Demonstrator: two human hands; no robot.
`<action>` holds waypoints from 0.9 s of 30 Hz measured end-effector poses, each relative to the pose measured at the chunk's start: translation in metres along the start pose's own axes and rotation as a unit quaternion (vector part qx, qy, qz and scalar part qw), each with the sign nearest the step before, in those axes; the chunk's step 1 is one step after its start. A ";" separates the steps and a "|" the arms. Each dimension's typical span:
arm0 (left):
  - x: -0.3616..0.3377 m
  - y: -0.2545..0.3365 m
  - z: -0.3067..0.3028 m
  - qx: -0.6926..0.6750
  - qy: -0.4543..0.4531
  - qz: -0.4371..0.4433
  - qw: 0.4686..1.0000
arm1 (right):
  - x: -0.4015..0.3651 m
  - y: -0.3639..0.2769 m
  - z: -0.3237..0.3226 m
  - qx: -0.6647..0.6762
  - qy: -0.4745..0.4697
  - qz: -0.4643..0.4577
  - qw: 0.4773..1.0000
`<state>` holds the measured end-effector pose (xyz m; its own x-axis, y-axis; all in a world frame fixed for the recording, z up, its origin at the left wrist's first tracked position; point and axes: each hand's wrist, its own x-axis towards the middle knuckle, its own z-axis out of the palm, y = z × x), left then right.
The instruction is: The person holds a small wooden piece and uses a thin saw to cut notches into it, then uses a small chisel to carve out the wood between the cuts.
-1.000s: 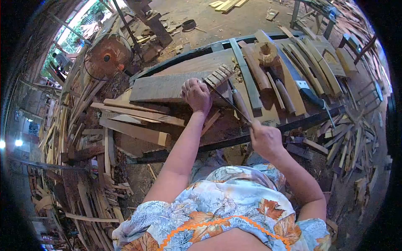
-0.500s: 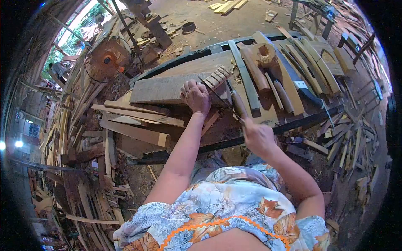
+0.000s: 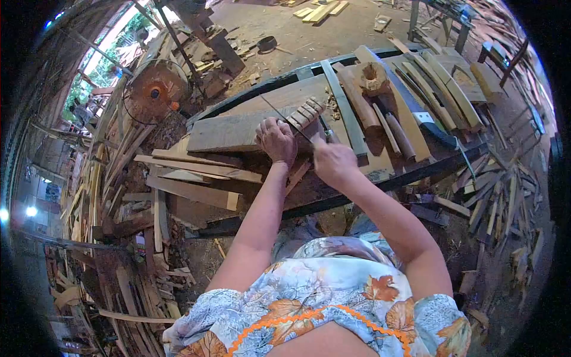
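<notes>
Head view: your left hand (image 3: 276,140) curls tight over the near end of the notched strip (image 3: 304,113), pinning it to the plank (image 3: 229,131) on the bench (image 3: 380,163). Your right hand (image 3: 334,162) is fisted on the thin saw (image 3: 288,121). Its blade crosses the strip just beside your left knuckles.

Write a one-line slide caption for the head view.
Left hand steadies a notched wooden piece on a workbench while the right hand holds a thin blade across it.
</notes>
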<state>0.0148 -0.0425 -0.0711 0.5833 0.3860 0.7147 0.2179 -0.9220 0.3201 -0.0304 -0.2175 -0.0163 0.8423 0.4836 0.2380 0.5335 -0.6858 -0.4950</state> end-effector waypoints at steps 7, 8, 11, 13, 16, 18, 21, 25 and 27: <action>0.000 0.001 -0.004 -0.008 -0.028 -0.016 0.999 | -0.090 0.025 -0.034 -0.004 -0.051 0.046 0.998; 0.000 0.001 -0.004 -0.011 -0.029 -0.013 0.999 | -0.087 0.023 -0.037 0.000 -0.052 0.049 0.997; -0.001 -0.007 0.005 -0.017 -0.017 -0.003 1.000 | -0.035 0.011 -0.018 0.031 -0.005 -0.004 0.999; 0.000 -0.016 0.013 -0.019 -0.033 0.002 0.999 | 0.004 0.008 0.010 0.035 -0.017 -0.008 0.999; 0.000 -0.016 0.013 0.012 -0.024 0.007 1.000 | 0.026 -0.009 0.005 0.024 -0.010 0.020 0.999; -0.003 -0.010 0.005 -0.003 -0.036 0.002 0.999 | 0.032 -0.007 0.002 0.049 0.010 -0.003 0.999; -0.002 -0.001 -0.003 -0.030 -0.063 -0.016 0.997 | 0.033 -0.013 -0.011 0.074 0.106 -0.064 0.990; -0.001 -0.008 0.002 -0.010 -0.022 -0.011 1.000 | 0.010 0.017 -0.027 0.114 0.196 -0.012 0.974; 0.003 -0.012 0.001 -0.057 -0.061 -0.025 0.996 | -0.002 0.079 0.012 0.193 0.228 0.042 0.953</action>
<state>0.0146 -0.0300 -0.0736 0.6670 0.4173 0.6173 0.1618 -0.8898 0.4266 0.0096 -0.2665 -0.0656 0.8734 0.0885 0.4790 0.4691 -0.4177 -0.7781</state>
